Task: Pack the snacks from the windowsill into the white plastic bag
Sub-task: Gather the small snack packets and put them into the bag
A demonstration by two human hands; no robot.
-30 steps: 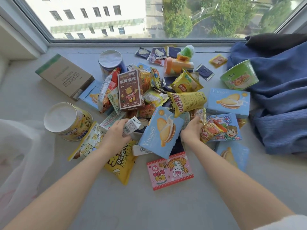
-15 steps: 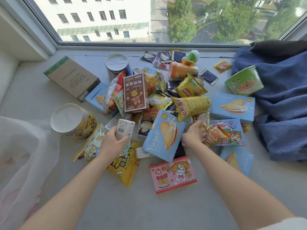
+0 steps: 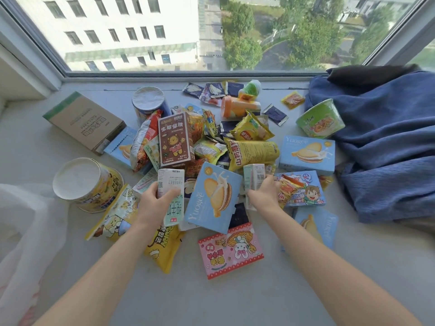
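Everywhere snacks (image 3: 253, 154) heaped on grey windowsill (image 3: 211, 297).

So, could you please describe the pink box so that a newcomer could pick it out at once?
Start at the snack pile on the windowsill below the window. On the pile's near edge, between the two forearms, lies the pink box, flat and face up. It is the only pink pack, with a white cartoon rabbit and a scalloped red border.
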